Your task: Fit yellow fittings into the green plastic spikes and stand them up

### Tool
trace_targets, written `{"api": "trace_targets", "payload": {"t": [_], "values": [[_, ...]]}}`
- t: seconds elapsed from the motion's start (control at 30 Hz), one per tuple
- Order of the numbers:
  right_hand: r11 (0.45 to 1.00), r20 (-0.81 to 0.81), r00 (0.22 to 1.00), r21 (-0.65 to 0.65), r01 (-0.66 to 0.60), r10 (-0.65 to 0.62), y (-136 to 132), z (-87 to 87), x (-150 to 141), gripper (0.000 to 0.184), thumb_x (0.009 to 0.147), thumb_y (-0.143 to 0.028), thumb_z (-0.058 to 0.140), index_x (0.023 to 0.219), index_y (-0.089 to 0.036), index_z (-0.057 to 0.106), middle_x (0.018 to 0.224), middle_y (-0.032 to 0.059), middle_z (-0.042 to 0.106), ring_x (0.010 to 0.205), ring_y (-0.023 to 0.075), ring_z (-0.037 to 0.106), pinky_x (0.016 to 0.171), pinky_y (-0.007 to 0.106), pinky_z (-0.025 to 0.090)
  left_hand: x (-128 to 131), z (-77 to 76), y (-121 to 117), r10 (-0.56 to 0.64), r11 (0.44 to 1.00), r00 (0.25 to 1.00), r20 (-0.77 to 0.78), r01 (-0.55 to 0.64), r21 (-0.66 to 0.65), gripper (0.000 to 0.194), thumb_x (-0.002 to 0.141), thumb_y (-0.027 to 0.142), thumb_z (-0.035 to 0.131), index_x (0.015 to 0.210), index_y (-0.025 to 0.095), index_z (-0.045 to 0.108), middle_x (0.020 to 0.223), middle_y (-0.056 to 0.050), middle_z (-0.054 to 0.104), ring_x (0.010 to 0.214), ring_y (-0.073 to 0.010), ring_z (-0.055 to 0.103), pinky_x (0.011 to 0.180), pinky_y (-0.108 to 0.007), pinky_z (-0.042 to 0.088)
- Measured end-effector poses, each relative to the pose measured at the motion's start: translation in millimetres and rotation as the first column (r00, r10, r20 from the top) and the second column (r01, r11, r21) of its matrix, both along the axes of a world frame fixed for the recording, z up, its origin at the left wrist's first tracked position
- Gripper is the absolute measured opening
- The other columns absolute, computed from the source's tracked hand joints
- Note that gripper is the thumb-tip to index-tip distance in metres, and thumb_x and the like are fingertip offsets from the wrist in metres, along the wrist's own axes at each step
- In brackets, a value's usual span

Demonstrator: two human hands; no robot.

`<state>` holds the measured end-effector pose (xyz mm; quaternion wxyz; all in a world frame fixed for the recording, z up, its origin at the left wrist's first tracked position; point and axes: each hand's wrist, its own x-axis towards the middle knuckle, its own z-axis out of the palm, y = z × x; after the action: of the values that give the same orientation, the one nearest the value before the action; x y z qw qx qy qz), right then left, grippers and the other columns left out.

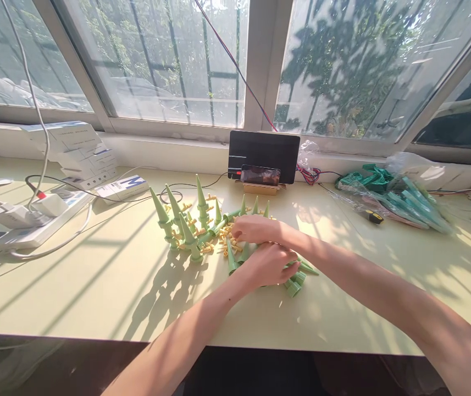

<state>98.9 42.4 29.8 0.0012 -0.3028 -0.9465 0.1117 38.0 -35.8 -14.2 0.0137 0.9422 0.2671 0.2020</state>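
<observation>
My right hand (255,228) reaches across above my left, with its curled fingertips down among small yellow connector pieces (223,242). Closer to me, my left hand (271,264) is bent over a group of green plastic parts, its fingers closed; what lies under the palm is hidden. Green cones and short green tubes (294,286) stick out around this hand. To the left stands a joined structure of green spikes (188,236) on green tubes, with yellow pegs projecting from it. A row of smaller green spikes (255,205) rises behind my right hand.
A black tablet (264,151) and a phone (260,175) lean on a stand by the window. White boxes (81,151) and a power strip (48,220) with cables occupy the left. Plastic bags of green parts (404,198) and a yellow-black tool (373,216) lie at right.
</observation>
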Motion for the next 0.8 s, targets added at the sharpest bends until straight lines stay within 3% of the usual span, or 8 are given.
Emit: {"api": "trace_targets", "payload": {"t": [0.17, 0.33, 0.5, 0.67, 0.8], "values": [[0.986, -0.312, 0.946, 0.108, 0.128, -0.088, 0.7, 8.8, 16.1, 0.013, 0.087, -0.014, 0.05, 0.078, -0.018, 0.059, 0.079, 0.002, 0.06, 0.068, 0.0119, 0.048, 0.06, 0.023, 0.03, -0.7, 4.6, 1.5, -0.003, 0.999, 1.0, 0.026, 0.004, -0.044, 0.032, 0.091, 0.028, 0.042, 0.066, 0.017, 0.059, 0.055, -0.001, 0.054, 0.05, -0.0121, 0.045, 0.049, -0.027, 0.024], [0.948, -0.644, 0.741, 0.078, 0.308, -0.188, -14.8, 12.4, 51.1, 0.021, 0.092, -0.028, 0.048, 0.104, -0.018, 0.063, 0.089, 0.0039, 0.066, 0.067, 0.0115, 0.054, 0.062, 0.022, 0.039, -0.8, 2.6, 3.9, 0.002, 0.997, 0.997, 0.082, 0.004, -0.072, 0.034, 0.092, 0.029, 0.041, 0.067, 0.018, 0.061, 0.057, 0.0, 0.055, 0.05, -0.0115, 0.045, 0.05, -0.027, 0.024], [0.842, -0.771, 0.521, -0.037, 0.538, -0.366, -34.2, -13.2, 85.0, 0.029, 0.092, -0.036, 0.047, 0.097, -0.019, 0.069, 0.097, 0.0076, 0.068, 0.07, 0.0145, 0.058, 0.058, 0.024, 0.045, -1.1, 4.7, 5.9, 0.037, 0.994, 0.99, 0.133, -0.023, -0.102, 0.033, 0.09, 0.027, 0.044, 0.064, 0.018, 0.061, 0.057, -0.001, 0.055, 0.051, -0.0117, 0.045, 0.05, -0.026, 0.028], [0.721, -0.819, 0.273, -0.226, 0.656, -0.505, -42.8, -52.1, 107.1, 0.029, 0.088, -0.042, 0.053, 0.092, -0.017, 0.067, 0.084, 0.0069, 0.068, 0.072, 0.0172, 0.062, 0.058, 0.026, 0.048, -3.4, 6.2, 13.7, 0.265, 0.961, 0.943, 0.202, -0.241, -0.135, 0.024, 0.089, 0.025, 0.048, 0.075, 0.018, 0.067, 0.068, -0.003, 0.059, 0.062, -0.0142, 0.053, 0.056, -0.026, 0.037], [0.713, -0.808, 0.261, -0.255, 0.653, -0.528, -44.5, -61.2, 112.5, 0.027, 0.087, -0.043, 0.055, 0.089, -0.017, 0.066, 0.081, 0.0055, 0.068, 0.069, 0.0168, 0.061, 0.058, 0.027, 0.047, -10.3, 7.4, 23.2, 0.487, 0.873, 0.843, 0.227, -0.468, -0.133, 0.019, 0.088, 0.021, 0.048, 0.089, 0.017, 0.067, 0.083, -0.008, 0.062, 0.08, -0.021, 0.057, 0.063, -0.03, 0.043]]}}
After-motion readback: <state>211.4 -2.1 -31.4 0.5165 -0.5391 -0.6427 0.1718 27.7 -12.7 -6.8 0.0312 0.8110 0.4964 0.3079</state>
